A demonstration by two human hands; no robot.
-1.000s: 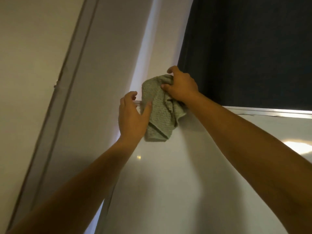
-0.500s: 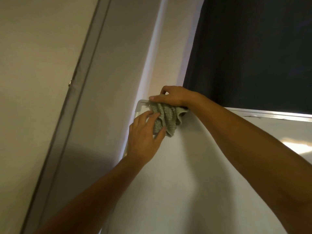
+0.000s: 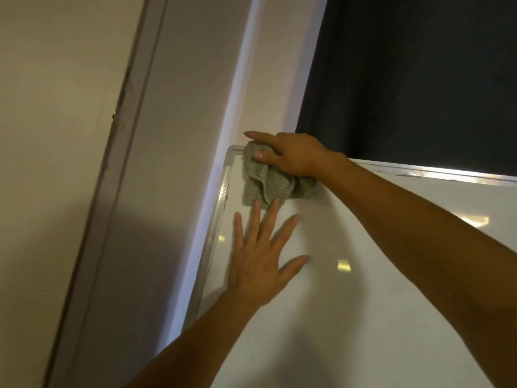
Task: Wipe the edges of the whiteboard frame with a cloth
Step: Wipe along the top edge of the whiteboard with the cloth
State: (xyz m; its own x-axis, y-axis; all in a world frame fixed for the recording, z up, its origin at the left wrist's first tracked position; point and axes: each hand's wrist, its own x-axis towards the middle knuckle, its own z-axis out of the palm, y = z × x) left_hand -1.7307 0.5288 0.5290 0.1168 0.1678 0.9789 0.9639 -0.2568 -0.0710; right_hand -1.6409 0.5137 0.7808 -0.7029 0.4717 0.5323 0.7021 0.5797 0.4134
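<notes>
A white whiteboard with a silver frame fills the lower right. Its top-left corner sits near the middle of the view. My right hand presses a crumpled grey-green cloth against the top frame edge right at that corner, thumb and fingers closed on the cloth. My left hand lies flat on the board surface just below the cloth, fingers spread, two fingertips touching the cloth's lower hem.
A dark curtain or blind hangs above the board's top frame edge. A pale wall and a grey vertical door or window frame run to the left of the board.
My left hand has let go of the cloth and slid down to lie flat on the board. My right hand has pushed the cloth down onto the corner of the frame.
</notes>
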